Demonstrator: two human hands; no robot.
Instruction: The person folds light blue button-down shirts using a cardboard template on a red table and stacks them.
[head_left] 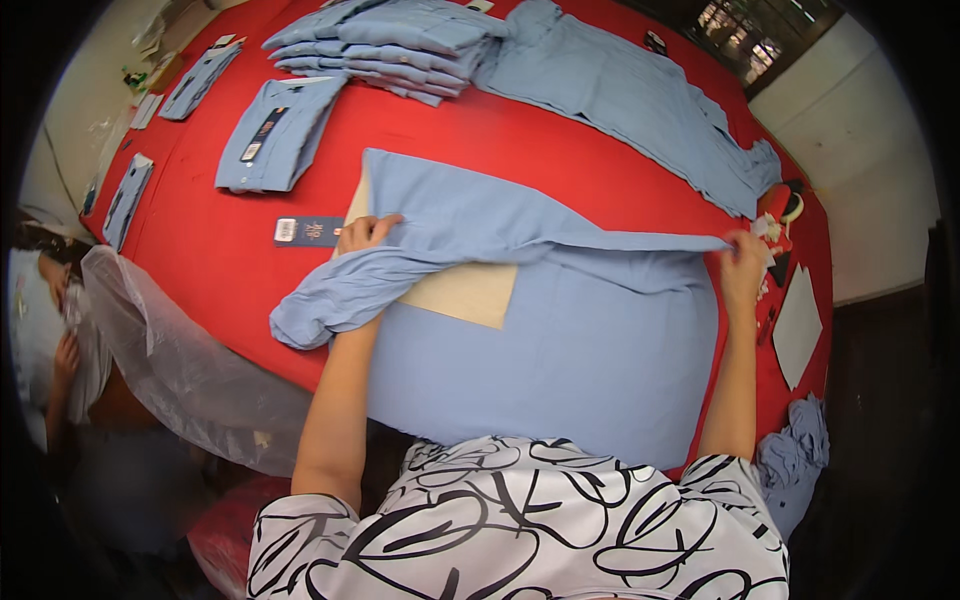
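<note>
On red table [430, 128] by white wall [858, 160], blue shirt [590, 350] in right grip's [739, 265] pinch, left grip [362, 236] unclear

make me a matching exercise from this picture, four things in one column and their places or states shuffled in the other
1. left hand
2. right hand
3. beige board
4. stack of folded shirts

A. partly covered by the blue shirt
B. at the far side of the red tabletop
C. touching the blue shirt, next to the dark tag
D. gripping the blue shirt's right end

Pairs: 1-C, 2-D, 3-A, 4-B
</note>
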